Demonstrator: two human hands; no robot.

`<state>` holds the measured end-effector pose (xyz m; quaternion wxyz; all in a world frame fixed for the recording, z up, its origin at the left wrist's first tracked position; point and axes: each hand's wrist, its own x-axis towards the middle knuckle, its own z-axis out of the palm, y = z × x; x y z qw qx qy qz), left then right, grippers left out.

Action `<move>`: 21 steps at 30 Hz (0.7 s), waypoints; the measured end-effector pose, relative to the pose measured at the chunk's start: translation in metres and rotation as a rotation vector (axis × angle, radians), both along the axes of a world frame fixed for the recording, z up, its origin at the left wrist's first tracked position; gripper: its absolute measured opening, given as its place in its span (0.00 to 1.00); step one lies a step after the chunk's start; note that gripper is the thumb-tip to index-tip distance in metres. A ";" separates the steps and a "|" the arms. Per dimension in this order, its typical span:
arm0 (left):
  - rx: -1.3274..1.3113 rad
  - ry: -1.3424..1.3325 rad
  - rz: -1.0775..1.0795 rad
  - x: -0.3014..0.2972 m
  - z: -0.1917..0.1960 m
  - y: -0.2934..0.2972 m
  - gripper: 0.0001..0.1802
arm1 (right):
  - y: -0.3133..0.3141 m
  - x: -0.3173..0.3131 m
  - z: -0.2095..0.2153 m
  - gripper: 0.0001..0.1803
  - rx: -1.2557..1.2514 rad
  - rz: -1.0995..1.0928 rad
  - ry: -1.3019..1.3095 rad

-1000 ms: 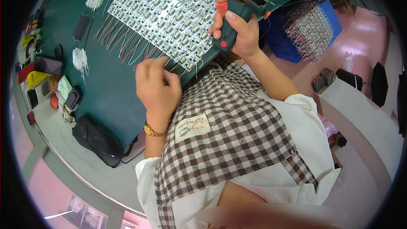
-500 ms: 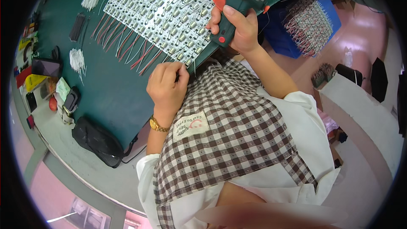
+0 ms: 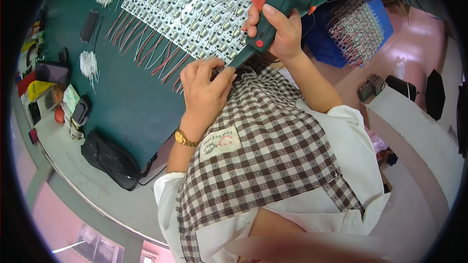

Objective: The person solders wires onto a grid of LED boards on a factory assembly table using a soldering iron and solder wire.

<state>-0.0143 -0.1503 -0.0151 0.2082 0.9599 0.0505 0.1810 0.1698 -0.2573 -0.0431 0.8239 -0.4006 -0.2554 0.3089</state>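
Observation:
In my right hand (image 3: 284, 34) is a dark green trigger-handled power tool (image 3: 263, 39) with an orange trigger and a red button. My fingers wrap its grip, the index finger by the trigger. The tool's upper end runs toward the top of the picture, over the far right corner of a panel of small circuit boards (image 3: 195, 14). Rows of metal cylinders and thin white wires cover this panel, and red and white leads (image 3: 141, 44) hang off its left edge. My left hand (image 3: 204, 85) bends its fingers and thumb together at the panel's near corner; what lies between them is hidden.
On the green table mat (image 3: 126, 107) lie white wire bundles (image 3: 88, 65) and a black bundle (image 3: 89, 27). A black pouch (image 3: 112, 160) sits at the table's near left edge. To the right stands a blue bin (image 3: 326, 48) holding another wired panel (image 3: 357, 29).
My left hand has shifted a little up and right onto the panel's near corner, its thumb spreading away from the fingers. The right hand and tool have moved slightly right.

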 end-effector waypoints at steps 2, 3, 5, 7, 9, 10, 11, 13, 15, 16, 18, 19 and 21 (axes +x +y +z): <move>-0.066 -0.149 0.011 0.000 -0.007 0.002 0.12 | 0.001 0.000 0.001 0.19 0.003 -0.007 0.001; -0.062 -0.150 0.010 -0.002 -0.006 0.005 0.12 | 0.001 0.000 0.001 0.19 -0.004 0.001 0.015; -0.007 -0.175 -0.057 -0.008 -0.004 0.017 0.11 | 0.002 0.000 0.002 0.19 -0.003 0.009 0.024; 0.117 -0.162 -0.047 -0.016 0.001 0.020 0.11 | 0.000 -0.001 0.002 0.19 -0.020 -0.002 0.051; 0.216 -0.098 -0.049 -0.028 0.002 0.025 0.10 | -0.001 -0.002 0.004 0.19 -0.042 -0.007 0.049; 0.187 -0.081 -0.037 -0.032 0.004 0.028 0.10 | -0.002 -0.001 0.005 0.19 -0.036 -0.008 0.058; 0.202 -0.083 -0.031 -0.036 0.004 0.031 0.10 | -0.004 -0.002 0.005 0.19 -0.032 -0.015 0.069; 0.150 -0.042 -0.050 -0.042 0.005 0.038 0.09 | -0.005 -0.002 0.004 0.20 -0.042 -0.030 0.073; 0.099 -0.037 -0.057 -0.044 0.011 0.039 0.11 | -0.005 -0.002 0.003 0.20 -0.027 -0.024 0.081; -0.024 -0.090 0.007 -0.043 0.016 0.037 0.12 | -0.003 -0.003 0.003 0.20 -0.020 -0.024 0.078; -0.172 -0.166 0.109 -0.043 0.019 0.033 0.15 | -0.004 -0.004 0.004 0.20 -0.015 -0.025 0.088; -0.174 -0.170 0.107 -0.038 0.022 0.032 0.15 | -0.004 -0.004 0.004 0.20 -0.016 -0.027 0.084; -0.211 -0.227 0.163 -0.021 0.035 0.029 0.17 | -0.004 -0.005 0.004 0.20 0.000 -0.046 0.082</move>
